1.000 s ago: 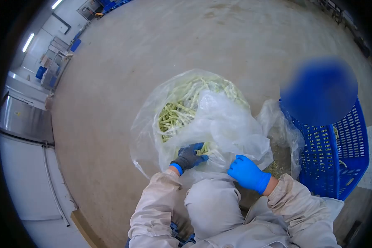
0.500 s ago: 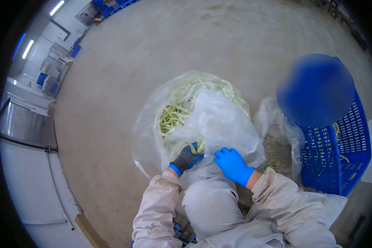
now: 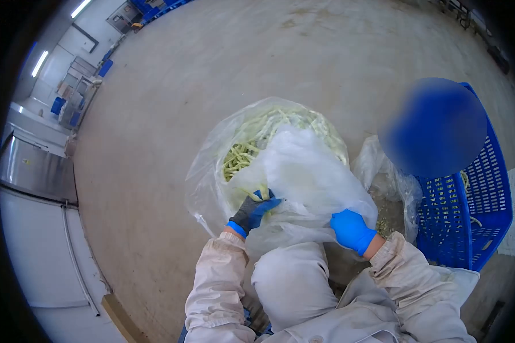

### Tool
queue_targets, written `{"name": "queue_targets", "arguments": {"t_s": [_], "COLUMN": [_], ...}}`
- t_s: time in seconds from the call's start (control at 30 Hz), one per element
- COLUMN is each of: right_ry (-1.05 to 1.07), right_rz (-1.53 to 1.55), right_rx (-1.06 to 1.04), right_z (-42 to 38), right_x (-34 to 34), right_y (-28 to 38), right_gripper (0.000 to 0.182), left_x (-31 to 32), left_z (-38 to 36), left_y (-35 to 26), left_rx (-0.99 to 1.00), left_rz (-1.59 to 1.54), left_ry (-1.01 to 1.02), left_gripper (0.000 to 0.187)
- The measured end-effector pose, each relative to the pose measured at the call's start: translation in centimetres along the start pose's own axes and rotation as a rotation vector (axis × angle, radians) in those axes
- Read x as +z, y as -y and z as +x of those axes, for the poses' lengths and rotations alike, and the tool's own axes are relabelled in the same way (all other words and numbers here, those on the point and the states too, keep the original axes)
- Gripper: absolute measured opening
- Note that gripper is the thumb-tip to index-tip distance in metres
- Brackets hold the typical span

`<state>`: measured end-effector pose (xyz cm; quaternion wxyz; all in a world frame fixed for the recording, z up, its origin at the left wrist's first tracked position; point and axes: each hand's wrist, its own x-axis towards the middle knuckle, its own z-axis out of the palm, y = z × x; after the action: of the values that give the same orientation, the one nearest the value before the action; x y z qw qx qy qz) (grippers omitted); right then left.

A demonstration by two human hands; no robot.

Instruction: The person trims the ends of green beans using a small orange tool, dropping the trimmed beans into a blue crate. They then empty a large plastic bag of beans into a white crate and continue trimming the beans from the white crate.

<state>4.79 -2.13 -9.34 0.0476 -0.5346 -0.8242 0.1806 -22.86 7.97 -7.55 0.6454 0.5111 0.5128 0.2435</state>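
A large clear plastic bag (image 3: 309, 160) stands in front of my knees, with many pale green bean-like pods (image 3: 239, 159) inside it. My left hand (image 3: 256, 211), in a dark grey and blue glove, is closed on a few pods (image 3: 264, 193) at the bag's near left edge. My right hand (image 3: 353, 230), in a blue glove, grips the plastic at the near right side of the bag. Its fingertips are partly hidden in the folds.
Blue perforated crates (image 3: 445, 220) stand at the right, partly behind a blurred blue disc. Between them and the bag lies another clear bag (image 3: 409, 200) with small scraps. A wooden strip (image 3: 120, 320) and a white wall (image 3: 40, 251) are at the left.
My right hand has moved right, drawing the plastic with it. My left hand has shifted slightly left and turned, still holding pods.
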Motion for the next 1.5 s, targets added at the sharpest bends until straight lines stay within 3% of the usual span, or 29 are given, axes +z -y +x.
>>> {"name": "queue_targets", "arguments": {"t_s": [0.1, 0.13, 0.2, 0.23, 0.3, 0.37, 0.47, 0.5, 0.53, 0.57, 0.6, 0.67, 0.73, 0.8, 0.87, 0.9, 0.93, 0.97, 1.0, 1.07, 1.13, 1.2, 1.23, 1.3, 1.33, 1.4, 1.43, 1.5], "right_ry": [-0.105, -0.105, 0.161, 0.16, -0.172, -0.178, -0.315, -0.318, 0.091, 0.49, 0.49, 0.64, 0.632, 0.618, 0.221, 0.22, 0.077, -0.075, -0.077, -0.097, -0.026, 0.333, 0.335, 0.319, 0.321, 0.499, 0.501, 0.155], "right_rz": [-0.047, -0.047, -0.026, -0.026, 0.258, 0.545, 0.579, 0.582, 0.338, 0.081, 0.078, 0.129, 0.205, 0.28, 0.739, 0.736, 0.986, 1.232, 1.231, 1.069, 0.94, 0.465, 0.464, 0.508, 0.506, 0.488, 0.486, 1.218], "right_rx": [-0.118, -0.117, -0.064, -0.064, -0.168, -0.27, -0.364, -0.367, -0.244, -0.112, -0.118, -0.175, -0.177, -0.17, -0.002, -0.002, 0.101, 0.207, 0.208, -0.053, -0.106, -0.118, -0.12, -0.114, -0.111, -0.183, -0.181, 0.075], "right_z": [0.1, 0.2, 0.1, 0.1, 0.4, 2.6, 6.9, 7.5, 8.1, 8.4, 8.5, 8.7, 9.2, 9.9, 10.7, 11.3, 11.9, 12.5, 12.9, 13.0, 12.0, 11.2, 11.0, 10.8, 10.9, 11.2, 11.3, 11.6], "right_x": [-0.4, -0.8, -1.8, -2.2, -3.1, -6.0, -5.9, -5.2, -4.5, -3.8, -4.0, -4.6, -5.1, -5.6, -6.0, -6.1, -6.0, -5.9, -5.3, -3.3, -2.1, -1.9, -1.8, -1.8, -2.0, -2.4, -2.4, -2.4], "right_y": [-0.2, -0.2, 0.2, 0.3, 0.7, 2.7, 4.0, 3.3, 2.3, 1.3, 0.8, -0.1, -0.4, -0.8, -1.1, -1.2, -1.2, -1.1, -1.0, -0.6, 0.3, 1.5, 1.7, 1.7, 1.6, 1.3, 1.0, 0.3], "right_gripper": [0.009, 0.009, 0.01, 0.01, 0.014, 0.022, 0.026, 0.026, 0.028, 0.032, 0.032, 0.035, 0.035, 0.035, 0.033, 0.033, 0.033, 0.032, 0.032, 0.029, 0.027, 0.027, 0.027, 0.027, 0.027, 0.036, 0.036, 0.05], "left_x": [1.1, 1.6, 1.6, 1.3, 0.4, -0.7, -0.9, -1.1, -1.6, -2.6, -3.3, -5.1, -5.3, -5.4, -4.4, -3.6, -2.9, -2.8, -2.6, -2.3, -2.7, -2.9, -3.0, -3.2, -3.2, -3.9, -5.0, -7.1], "left_z": [0.0, 0.1, 0.5, 1.1, 1.7, 1.8, 1.1, 0.9, 0.7, 0.3, -0.5, -1.2, -2.4, -2.8, -3.0, -3.4, -3.9, -4.0, -4.1, -4.3, -4.1, -4.1, -4.2, -4.2, -4.5, -5.7, -6.3, -7.3], "left_y": [-1.0, -1.7, -1.4, -0.5, 0.4, 0.0, -1.7, -3.0, -4.3, -5.1, -6.2, -8.1, -9.9, -9.1, -7.8, -7.2, -6.6, -5.2, -5.0, -4.7, -3.7, -3.0, -3.0, -3.8, -4.9, -7.1, -7.7, -8.6], "left_rx": [0.062, -0.005, -0.072, -0.009, 0.054, 0.534, 0.658, 0.352, 0.05, 0.046, 0.115, 0.198, 0.282, 0.355, -0.044, -0.119, -0.195, -0.134, -0.133, 0.332, 0.291, 0.215, 0.189, 0.348, 0.348, 0.286, 0.287, 0.207], "left_rz": [0.164, 0.264, 0.363, 0.286, 0.206, 0.653, 0.758, 0.36, -0.036, -0.136, -0.083, -0.488, -0.553, -0.371, 0.098, 0.215, 0.333, 0.215, 0.216, 0.314, 0.291, 0.342, 0.358, 0.237, 0.234, -0.669, -0.672, -0.57], "left_ry": [0.037, 0.055, 0.074, 0.046, 0.014, 0.185, 0.236, 0.167, 0.09, 0.025, -0.041, -0.038, -0.136, -0.041, 0.201, 0.23, 0.258, 0.235, 0.237, 0.157, 0.174, 0.162, 0.157, -0.07, -0.068, -0.103, -0.101, 0.205], "left_gripper": [0.017, 0.02, 0.023, 0.024, 0.025, 0.03, 0.035, 0.036, 0.036, 0.034, 0.034, 0.031, 0.034, 0.033, 0.03, 0.03, 0.029, 0.027, 0.027, 0.026, 0.027, 0.029, 0.03, 0.03, 0.03, 0.024, 0.024, 0.022]}}
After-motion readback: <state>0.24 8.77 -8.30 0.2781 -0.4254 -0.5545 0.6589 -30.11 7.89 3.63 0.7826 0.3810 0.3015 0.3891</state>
